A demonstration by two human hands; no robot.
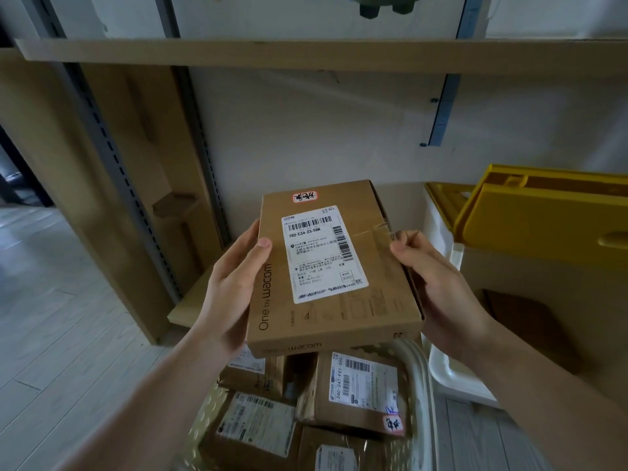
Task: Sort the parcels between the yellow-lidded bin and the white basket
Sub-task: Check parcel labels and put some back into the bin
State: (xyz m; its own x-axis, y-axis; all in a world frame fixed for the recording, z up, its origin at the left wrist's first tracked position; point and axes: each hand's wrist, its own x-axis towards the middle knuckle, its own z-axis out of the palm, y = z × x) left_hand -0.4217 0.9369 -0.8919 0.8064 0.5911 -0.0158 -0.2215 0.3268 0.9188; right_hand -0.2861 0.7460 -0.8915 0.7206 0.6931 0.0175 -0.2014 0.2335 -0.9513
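A flat brown cardboard parcel with a white shipping label and a small red sticker is held up in the middle of the view. My left hand grips its left edge, thumb on top. My right hand grips its right edge. Directly below it stands the white basket, filled with several brown labelled parcels. At the right stands the yellow-lidded bin with its yellow lid raised open; its inside is hidden.
A wooden shelf board runs across above. A wooden side panel with a grey slotted rail stands at the left. A large cardboard box stands in front of the bin at the right. Pale wood floor stretches to the left.
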